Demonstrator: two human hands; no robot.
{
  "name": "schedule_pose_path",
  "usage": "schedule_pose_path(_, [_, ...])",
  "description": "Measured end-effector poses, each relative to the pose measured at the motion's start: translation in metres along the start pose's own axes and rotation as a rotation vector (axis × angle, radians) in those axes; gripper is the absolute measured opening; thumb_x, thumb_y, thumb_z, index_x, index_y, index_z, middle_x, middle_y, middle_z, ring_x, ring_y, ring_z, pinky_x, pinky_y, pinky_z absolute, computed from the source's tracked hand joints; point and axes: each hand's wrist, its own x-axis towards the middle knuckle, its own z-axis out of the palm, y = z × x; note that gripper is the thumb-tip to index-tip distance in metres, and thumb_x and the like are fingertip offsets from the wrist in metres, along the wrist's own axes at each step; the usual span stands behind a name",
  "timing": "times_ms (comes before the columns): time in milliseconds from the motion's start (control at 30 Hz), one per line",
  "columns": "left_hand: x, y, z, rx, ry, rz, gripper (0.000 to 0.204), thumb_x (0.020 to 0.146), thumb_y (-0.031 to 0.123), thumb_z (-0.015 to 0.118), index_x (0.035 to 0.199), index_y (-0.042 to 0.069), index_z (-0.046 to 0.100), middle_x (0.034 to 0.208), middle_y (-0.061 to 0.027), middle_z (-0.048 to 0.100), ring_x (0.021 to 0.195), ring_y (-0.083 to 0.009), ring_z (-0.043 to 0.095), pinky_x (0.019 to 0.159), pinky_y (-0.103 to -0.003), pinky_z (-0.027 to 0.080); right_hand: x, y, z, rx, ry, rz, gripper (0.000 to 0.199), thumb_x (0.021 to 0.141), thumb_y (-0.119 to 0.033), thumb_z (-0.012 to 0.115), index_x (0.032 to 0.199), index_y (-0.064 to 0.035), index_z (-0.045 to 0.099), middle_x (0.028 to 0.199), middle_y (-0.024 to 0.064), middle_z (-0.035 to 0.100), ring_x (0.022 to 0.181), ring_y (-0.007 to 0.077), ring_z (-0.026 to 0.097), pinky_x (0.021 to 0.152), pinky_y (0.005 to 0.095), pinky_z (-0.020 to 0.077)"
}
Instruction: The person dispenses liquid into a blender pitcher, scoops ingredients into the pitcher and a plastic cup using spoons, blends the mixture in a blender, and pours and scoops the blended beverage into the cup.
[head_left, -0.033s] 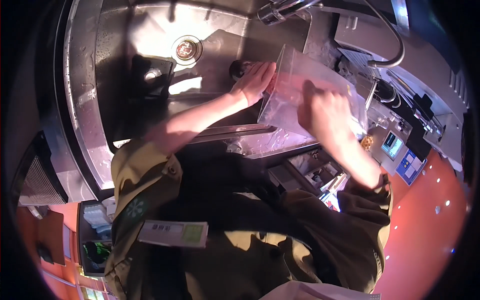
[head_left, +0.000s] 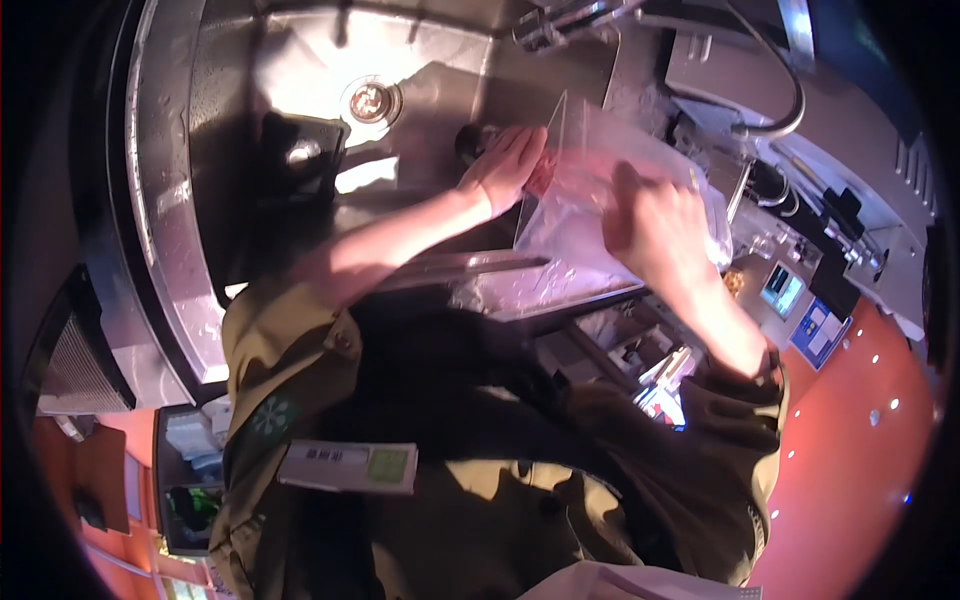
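Observation:
A large clear plastic bag [head_left: 590, 235] is held tilted over the sink's right side, its straight-edged end toward the left. Around its right part my right hand [head_left: 658, 225] is closed, the thumb uppermost. At the bag's left end is my left hand [head_left: 507, 165], its fingers stretched out and side by side. Reddish, lumpy stuff [head_left: 541, 178] shows between those fingers and the bag; what it is cannot be made out. Just beyond the left hand sits a dark rounded object [head_left: 472, 142], mostly covered by it. Pink tones show through the plastic.
The steel sink [head_left: 205, 240] has a round drain [head_left: 371, 101] and a dark square-cornered piece [head_left: 300, 150] on its left. A faucet [head_left: 575, 22] reaches in at the top. Right of it stand a curved metal pipe [head_left: 790, 115] and a small device with a screen [head_left: 782, 290].
Both hands stay almost in place. A bit more of the reddish stuff shows beside my left fingers, and the bag's wall has shifted slightly.

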Motion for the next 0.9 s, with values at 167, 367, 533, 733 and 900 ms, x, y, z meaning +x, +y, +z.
schedule_pose_path(167, [-0.001,0.01,-0.005,-0.03,0.062,-0.012,0.074,0.061,0.008,0.064,0.122,-0.007,0.026,0.117,-0.0232,0.038,0.109,-0.035,0.038,0.096,-0.038,0.032,-0.022,0.002,0.003,0.029,0.25,-0.042,0.01,0.063,-0.004,0.05,0.072,-0.0026,0.047,0.049,0.0106,0.05,0.037,0.024,0.052,0.033,0.0345,0.0415])
schedule_pose_path(367, [0.007,0.008,-0.009,0.039,-0.009,0.085,0.066,0.064,0.004,0.058,0.122,-0.007,0.028,0.118,-0.0226,0.038,0.112,-0.0339,0.037,0.097,-0.037,0.03,-0.024,0.001,0.01,-0.01,0.221,-0.046,0.01,0.064,-0.005,0.051,0.074,-0.0022,0.049,0.051,0.0112,0.052,0.038,0.0238,0.054,0.036,0.035,0.0434])
schedule_pose_path(533, [0.004,0.007,-0.012,-0.061,0.003,0.061,0.061,0.066,0.003,0.054,0.12,-0.007,0.029,0.117,-0.0217,0.038,0.112,-0.0327,0.036,0.098,-0.037,0.03,-0.036,-0.001,0.009,0.026,0.306,-0.093,0.011,0.066,-0.006,0.05,0.076,-0.0022,0.051,0.051,0.0107,0.052,0.038,0.0206,0.053,0.035,0.0349,0.043])
schedule_pose_path(733, [0.003,0.012,-0.015,-0.102,-0.001,0.029,0.071,0.062,0.009,0.063,0.121,-0.007,0.027,0.118,-0.0213,0.037,0.112,-0.0328,0.036,0.098,-0.036,0.029,-0.035,0.007,0.001,0.107,0.225,-0.051,0.008,0.066,-0.006,0.051,0.072,-0.0032,0.046,0.049,0.011,0.051,0.038,0.0237,0.053,0.033,0.035,0.0418])
schedule_pose_path(900, [0.0,0.004,-0.01,-0.163,0.006,-0.025,0.076,0.059,0.01,0.069,0.122,-0.004,0.027,0.118,-0.0214,0.038,0.113,-0.0336,0.037,0.097,-0.038,0.031,-0.021,0.016,0.002,0.102,0.245,-0.067,0.005,0.066,-0.006,0.049,0.068,-0.0042,0.046,0.049,0.0095,0.05,0.035,0.0235,0.051,0.033,0.0338,0.0413])
